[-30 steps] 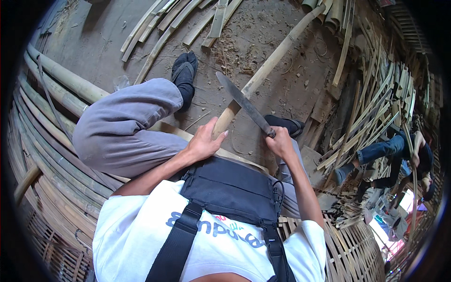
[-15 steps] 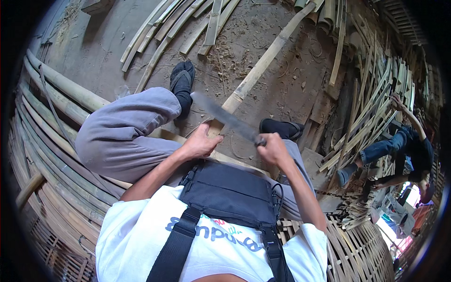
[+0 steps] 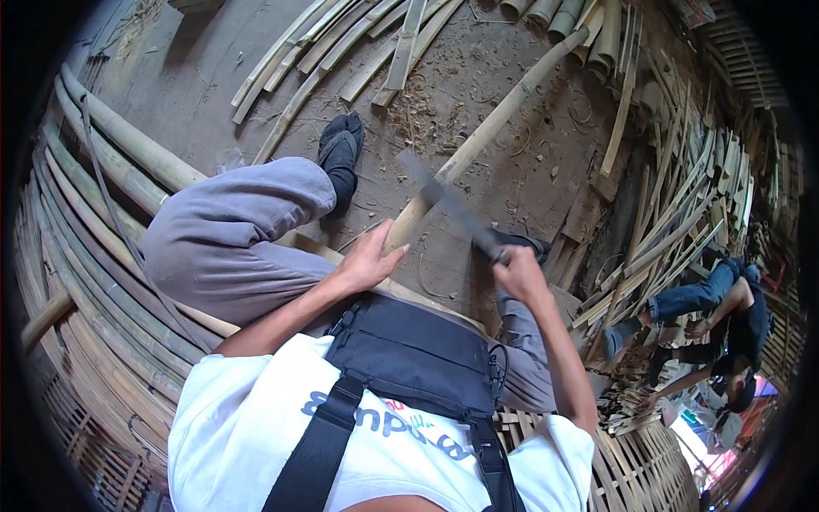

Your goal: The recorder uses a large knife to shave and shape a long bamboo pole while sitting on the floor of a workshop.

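Note:
A long bamboo strip (image 3: 478, 141) runs from my lap away to the far right. Its near end is held by my left hand (image 3: 373, 259), thumb and fingers closed around it. In my right hand (image 3: 519, 273) is the handle of a machete (image 3: 461, 212), the fist wrapped tight. The blade points away to the left and crosses the strip a little beyond my left hand. It is smeared by motion, so I cannot tell whether its edge touches the bamboo.
Split bamboo strips (image 3: 316, 51) lie on the dirt floor ahead. Bamboo poles (image 3: 111, 299) are stacked at my left. A heap of slats (image 3: 682, 213) stands at the right, with another person (image 3: 725, 316) bending beside it. A woven bamboo basket (image 3: 640, 461) sits near my right elbow.
The machete and my right hand have shifted slightly right and toward me. The bamboo strip has been turned and now shows a narrower face. The other person has bent lower.

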Demonstrator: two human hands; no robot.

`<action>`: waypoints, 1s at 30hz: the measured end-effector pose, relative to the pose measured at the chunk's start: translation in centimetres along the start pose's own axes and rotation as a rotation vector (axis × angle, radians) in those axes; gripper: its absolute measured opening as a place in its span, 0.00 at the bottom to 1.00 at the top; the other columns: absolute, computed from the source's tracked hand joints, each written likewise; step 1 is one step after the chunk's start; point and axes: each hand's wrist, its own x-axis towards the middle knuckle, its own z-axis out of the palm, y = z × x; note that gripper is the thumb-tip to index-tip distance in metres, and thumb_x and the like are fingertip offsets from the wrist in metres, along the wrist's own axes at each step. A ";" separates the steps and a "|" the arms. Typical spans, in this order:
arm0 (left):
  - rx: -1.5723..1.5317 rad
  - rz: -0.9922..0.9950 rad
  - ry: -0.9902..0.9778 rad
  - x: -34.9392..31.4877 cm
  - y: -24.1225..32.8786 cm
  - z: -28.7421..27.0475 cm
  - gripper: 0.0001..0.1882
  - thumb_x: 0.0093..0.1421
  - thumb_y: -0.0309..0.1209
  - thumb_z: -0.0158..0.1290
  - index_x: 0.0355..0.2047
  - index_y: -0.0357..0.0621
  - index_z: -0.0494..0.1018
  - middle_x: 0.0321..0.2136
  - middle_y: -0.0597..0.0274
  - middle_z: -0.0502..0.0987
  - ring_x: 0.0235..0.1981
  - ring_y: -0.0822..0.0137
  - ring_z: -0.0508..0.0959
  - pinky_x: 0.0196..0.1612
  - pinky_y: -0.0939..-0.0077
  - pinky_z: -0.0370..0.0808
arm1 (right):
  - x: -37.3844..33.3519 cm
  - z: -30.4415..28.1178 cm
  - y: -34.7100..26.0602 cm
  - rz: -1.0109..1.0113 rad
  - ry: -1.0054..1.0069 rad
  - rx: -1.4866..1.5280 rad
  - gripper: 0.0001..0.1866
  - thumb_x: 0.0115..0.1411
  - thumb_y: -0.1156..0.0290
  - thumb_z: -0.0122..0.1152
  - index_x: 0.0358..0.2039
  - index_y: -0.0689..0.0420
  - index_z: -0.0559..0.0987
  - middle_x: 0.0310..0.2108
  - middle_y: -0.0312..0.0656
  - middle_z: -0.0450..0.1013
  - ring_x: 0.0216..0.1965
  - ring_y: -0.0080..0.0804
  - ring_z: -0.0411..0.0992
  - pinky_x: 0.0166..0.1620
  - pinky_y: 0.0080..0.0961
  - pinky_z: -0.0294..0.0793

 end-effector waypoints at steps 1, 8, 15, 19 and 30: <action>0.155 -0.079 -0.037 -0.1 0.2 -0.2 0.18 0.60 0.32 0.55 0.46 0.34 0.66 0.22 0.61 0.71 0.22 0.73 0.68 0.26 0.72 0.68 | -0.9 0.5 -1.3 -0.070 -0.082 -0.080 0.11 0.45 0.71 0.53 0.26 0.66 0.77 0.20 0.62 0.71 0.27 0.56 0.75 0.32 0.40 0.73; -0.059 0.065 0.080 0.3 -0.6 -0.1 0.19 0.59 0.33 0.55 0.46 0.34 0.67 0.26 0.52 0.74 0.24 0.68 0.72 0.30 0.68 0.71 | 0.3 3.8 0.9 -0.075 -0.113 0.064 0.12 0.45 0.70 0.52 0.28 0.63 0.78 0.22 0.61 0.72 0.29 0.56 0.75 0.35 0.42 0.73; 0.004 -0.035 -0.008 -0.7 0.2 0.4 0.20 0.60 0.35 0.54 0.47 0.35 0.67 0.31 0.44 0.77 0.33 0.54 0.79 0.36 0.64 0.73 | 2.7 1.3 1.3 0.059 -0.025 0.081 0.10 0.46 0.72 0.51 0.25 0.65 0.78 0.20 0.58 0.72 0.21 0.37 0.74 0.30 0.36 0.72; 0.043 -0.105 -0.076 -0.3 -1.2 0.4 0.19 0.59 0.34 0.54 0.48 0.36 0.67 0.29 0.47 0.77 0.34 0.59 0.78 0.38 0.65 0.72 | 1.0 2.4 -0.4 -0.087 -0.197 -0.095 0.12 0.45 0.69 0.53 0.29 0.58 0.80 0.26 0.58 0.74 0.31 0.58 0.75 0.37 0.43 0.74; 0.066 0.122 0.126 -1.1 -3.7 1.5 0.23 0.59 0.32 0.55 0.53 0.38 0.65 0.20 0.57 0.72 0.20 0.69 0.73 0.25 0.71 0.70 | 2.9 1.5 3.0 -0.041 -0.113 -0.163 0.13 0.46 0.68 0.52 0.27 0.63 0.81 0.25 0.63 0.73 0.31 0.56 0.76 0.38 0.45 0.75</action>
